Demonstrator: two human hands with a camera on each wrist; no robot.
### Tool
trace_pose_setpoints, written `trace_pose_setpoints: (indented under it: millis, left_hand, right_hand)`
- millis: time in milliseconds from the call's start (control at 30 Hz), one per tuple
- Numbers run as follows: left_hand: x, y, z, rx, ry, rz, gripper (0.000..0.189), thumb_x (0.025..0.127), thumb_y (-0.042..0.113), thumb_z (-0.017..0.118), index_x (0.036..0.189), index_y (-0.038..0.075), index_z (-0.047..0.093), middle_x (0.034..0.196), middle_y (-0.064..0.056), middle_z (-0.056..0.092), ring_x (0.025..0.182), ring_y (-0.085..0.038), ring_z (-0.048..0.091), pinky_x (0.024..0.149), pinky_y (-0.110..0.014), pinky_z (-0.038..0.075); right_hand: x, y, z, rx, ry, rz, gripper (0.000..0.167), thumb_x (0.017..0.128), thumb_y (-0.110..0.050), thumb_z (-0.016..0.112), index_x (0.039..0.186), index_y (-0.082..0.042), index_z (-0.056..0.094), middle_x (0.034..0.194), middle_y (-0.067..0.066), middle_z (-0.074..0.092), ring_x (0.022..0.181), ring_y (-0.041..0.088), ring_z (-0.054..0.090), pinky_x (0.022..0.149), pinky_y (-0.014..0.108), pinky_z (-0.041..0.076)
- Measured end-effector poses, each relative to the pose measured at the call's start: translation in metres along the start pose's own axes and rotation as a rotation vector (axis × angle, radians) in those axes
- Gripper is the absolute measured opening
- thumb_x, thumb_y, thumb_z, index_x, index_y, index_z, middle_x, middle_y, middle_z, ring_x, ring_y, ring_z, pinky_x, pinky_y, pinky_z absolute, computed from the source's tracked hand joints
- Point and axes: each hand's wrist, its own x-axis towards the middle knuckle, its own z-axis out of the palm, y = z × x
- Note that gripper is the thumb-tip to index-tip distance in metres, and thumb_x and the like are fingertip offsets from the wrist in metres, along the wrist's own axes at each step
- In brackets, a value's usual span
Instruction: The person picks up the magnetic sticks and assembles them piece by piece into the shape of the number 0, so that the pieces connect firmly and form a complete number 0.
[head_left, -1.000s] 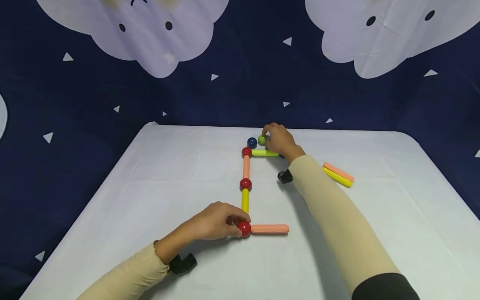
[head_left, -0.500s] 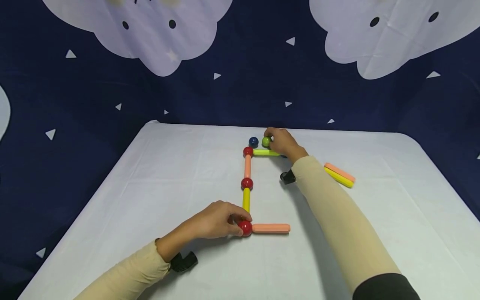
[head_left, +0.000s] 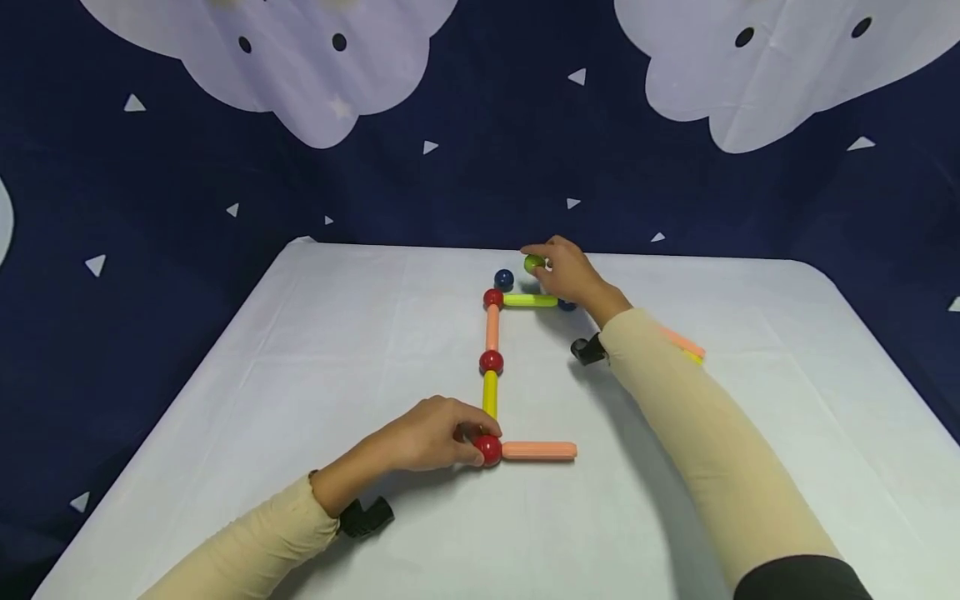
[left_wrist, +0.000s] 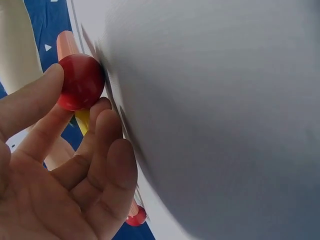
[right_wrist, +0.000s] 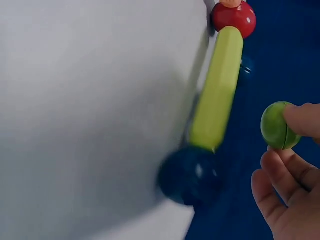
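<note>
My left hand (head_left: 431,435) pinches the near red ball (head_left: 490,451) between thumb and fingers; the left wrist view shows the thumb against this red ball (left_wrist: 82,82). A peach stick (head_left: 540,451) runs right from it and a yellow stick (head_left: 490,393) runs away to the middle red ball (head_left: 491,361). Beyond lie another peach stick (head_left: 492,327) and the far red ball (head_left: 492,298). From there a lime stick (head_left: 530,300) reaches a blue ball (head_left: 567,305). Above the table's far side, my right hand (head_left: 570,271) pinches a green ball (right_wrist: 273,125).
A loose blue ball (head_left: 504,280) lies behind the far red ball. A peach stick (head_left: 684,342) and a yellow stick lie at the right, partly behind the right sleeve (head_left: 697,433). The white table (head_left: 337,333) ends at a dark blue curtain (head_left: 495,192).
The right hand has lifted the green ball off the table beside the blue ball and moved slightly right. The left hand stays on the near red ball.
</note>
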Motion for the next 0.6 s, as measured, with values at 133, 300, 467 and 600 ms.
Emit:
trace_pose_setpoints:
  millis: [133, 300, 467, 600]
  left_hand:
    - [0.002, 0.001, 0.0, 0.005, -0.002, 0.003, 0.031, 0.084, 0.01, 0.078, 0.113, 0.016, 0.073, 0.096, 0.001, 0.073, 0.085, -0.014, 0.059, 0.067, -0.027, 0.047]
    - [0.001, 0.002, 0.001, 0.01, -0.003, 0.003, 0.031, 0.083, 0.01, 0.078, 0.113, 0.015, 0.073, 0.095, 0.001, 0.073, 0.085, -0.014, 0.059, 0.068, -0.027, 0.047]
    - [0.001, 0.0, 0.001, 0.021, 0.006, 0.008, 0.031, 0.083, 0.01, 0.079, 0.112, 0.016, 0.073, 0.095, 0.002, 0.073, 0.084, -0.014, 0.059, 0.068, -0.028, 0.047]
    - [0.0, 0.0, 0.0, 0.023, 0.008, 0.012, 0.03, 0.083, 0.01, 0.078, 0.112, 0.016, 0.073, 0.095, 0.003, 0.073, 0.085, -0.014, 0.059, 0.069, -0.028, 0.047]
  right_hand:
    - [-0.018, 0.004, -0.016, -0.038, 0.009, -0.052, 0.039, 0.097, -0.013, 0.058, 0.136, -0.011, 0.059, 0.117, 0.016, 0.054, 0.107, 0.031, 0.054, 0.093, 0.045, 0.05]
    - [-0.045, 0.014, -0.027, -0.045, -0.004, -0.161, 0.034, 0.094, -0.009, 0.064, 0.127, -0.005, 0.062, 0.115, 0.017, 0.058, 0.1, 0.03, 0.058, 0.088, 0.045, 0.051]
    - [-0.08, 0.019, -0.026, 0.003, -0.042, -0.23, 0.031, 0.09, -0.005, 0.068, 0.12, -0.002, 0.063, 0.115, 0.015, 0.062, 0.092, 0.026, 0.061, 0.081, 0.04, 0.051]
    - [-0.11, 0.021, -0.021, 0.043, -0.09, -0.25, 0.029, 0.088, -0.003, 0.069, 0.116, -0.002, 0.062, 0.112, 0.012, 0.066, 0.092, 0.023, 0.064, 0.081, 0.038, 0.055]
